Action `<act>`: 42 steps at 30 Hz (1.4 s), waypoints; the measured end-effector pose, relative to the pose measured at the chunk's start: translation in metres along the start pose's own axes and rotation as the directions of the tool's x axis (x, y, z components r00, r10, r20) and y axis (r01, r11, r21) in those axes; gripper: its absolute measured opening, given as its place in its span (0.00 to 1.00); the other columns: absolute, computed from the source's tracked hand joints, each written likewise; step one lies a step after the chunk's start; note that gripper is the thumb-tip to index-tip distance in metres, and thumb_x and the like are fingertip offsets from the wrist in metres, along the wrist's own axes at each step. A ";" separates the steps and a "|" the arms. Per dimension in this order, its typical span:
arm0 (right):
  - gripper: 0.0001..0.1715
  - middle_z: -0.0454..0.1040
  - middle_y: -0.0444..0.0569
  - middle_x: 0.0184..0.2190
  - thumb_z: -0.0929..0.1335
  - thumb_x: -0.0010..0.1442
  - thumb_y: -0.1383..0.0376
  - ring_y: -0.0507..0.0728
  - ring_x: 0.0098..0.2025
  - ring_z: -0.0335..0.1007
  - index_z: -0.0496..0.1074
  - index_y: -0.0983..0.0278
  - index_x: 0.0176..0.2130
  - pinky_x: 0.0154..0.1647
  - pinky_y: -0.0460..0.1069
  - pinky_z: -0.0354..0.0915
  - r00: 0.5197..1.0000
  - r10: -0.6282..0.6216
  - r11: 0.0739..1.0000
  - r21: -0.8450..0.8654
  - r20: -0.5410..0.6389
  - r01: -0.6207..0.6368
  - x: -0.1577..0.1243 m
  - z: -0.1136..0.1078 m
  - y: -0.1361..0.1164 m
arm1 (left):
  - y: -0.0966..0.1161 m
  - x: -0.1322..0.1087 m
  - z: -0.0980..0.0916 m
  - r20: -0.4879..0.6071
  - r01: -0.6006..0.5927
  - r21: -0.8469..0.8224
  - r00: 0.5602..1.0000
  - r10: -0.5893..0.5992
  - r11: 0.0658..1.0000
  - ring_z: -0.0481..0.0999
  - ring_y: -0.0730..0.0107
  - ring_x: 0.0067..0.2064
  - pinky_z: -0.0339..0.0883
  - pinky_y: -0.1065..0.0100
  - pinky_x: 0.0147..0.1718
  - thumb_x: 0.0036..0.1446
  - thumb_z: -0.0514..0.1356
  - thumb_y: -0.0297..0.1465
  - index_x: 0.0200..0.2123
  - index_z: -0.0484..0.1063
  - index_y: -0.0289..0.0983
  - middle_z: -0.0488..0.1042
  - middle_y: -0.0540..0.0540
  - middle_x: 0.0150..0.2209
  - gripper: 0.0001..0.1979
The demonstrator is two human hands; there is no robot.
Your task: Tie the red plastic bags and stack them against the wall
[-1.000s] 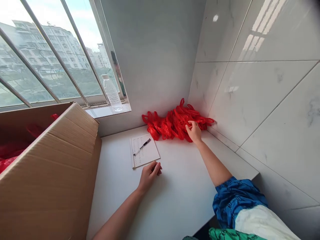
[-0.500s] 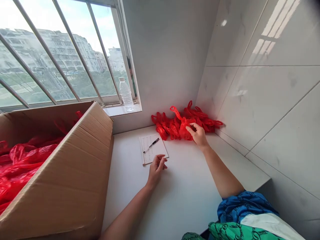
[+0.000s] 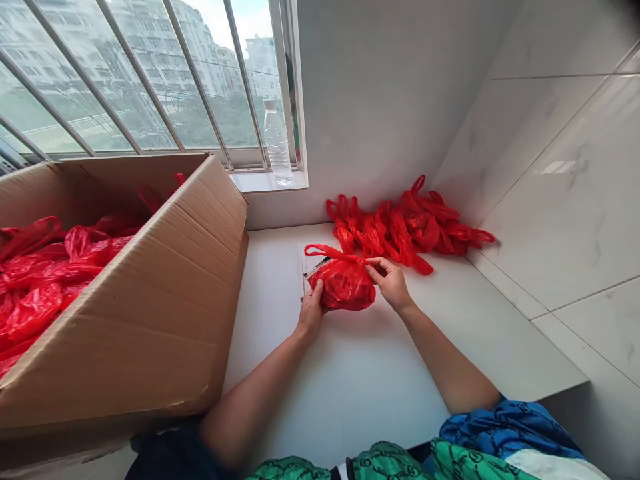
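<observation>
A filled red plastic bag (image 3: 347,285), knotted at the top with a loop pointing left, is held between both hands above the white table (image 3: 360,387). My left hand (image 3: 312,310) grips its lower left side, thumb in front. My right hand (image 3: 390,283) pinches the bag by the knot at its upper right. Behind the bag, a notebook (image 3: 304,261) and a black pen (image 3: 324,261) are mostly covered. More tied red bags (image 3: 400,223) lie in a row against the wall.
A large cardboard box (image 3: 135,320) full of red bags (image 3: 37,300) stands at the left. A clear plastic bottle (image 3: 278,147) is on the sill of the barred window. Tiled wall (image 3: 565,193) bounds the right side.
One red bag has come away from the row toward me, in my right hand. My left hand has closed on its side. The view has tilted down.
</observation>
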State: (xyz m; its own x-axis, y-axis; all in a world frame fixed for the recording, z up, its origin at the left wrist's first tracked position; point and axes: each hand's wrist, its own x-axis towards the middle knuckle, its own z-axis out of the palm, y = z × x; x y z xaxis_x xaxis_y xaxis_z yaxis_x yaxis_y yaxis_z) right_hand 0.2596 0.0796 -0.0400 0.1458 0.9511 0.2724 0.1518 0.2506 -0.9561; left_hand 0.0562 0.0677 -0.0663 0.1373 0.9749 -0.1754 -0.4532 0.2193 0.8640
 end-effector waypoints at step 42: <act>0.10 0.77 0.47 0.35 0.68 0.63 0.56 0.56 0.33 0.71 0.75 0.57 0.41 0.35 0.50 0.66 0.917 -0.298 0.848 -0.368 0.265 0.382 -0.032 0.015 -0.028 | 0.062 -0.016 -0.008 0.592 -0.599 0.784 0.642 0.486 -0.164 0.72 0.61 0.40 0.63 0.60 0.42 0.63 0.61 0.38 0.41 0.80 0.47 0.80 0.48 0.35 0.08</act>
State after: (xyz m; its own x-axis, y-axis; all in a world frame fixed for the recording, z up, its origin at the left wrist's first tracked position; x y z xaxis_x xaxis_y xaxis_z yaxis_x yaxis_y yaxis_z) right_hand 0.2365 0.0452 -0.0237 -0.1707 0.8456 0.5058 0.5439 0.5090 -0.6672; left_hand 0.0194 0.0658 -0.0139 0.3894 0.7097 0.5871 0.6824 -0.6504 0.3337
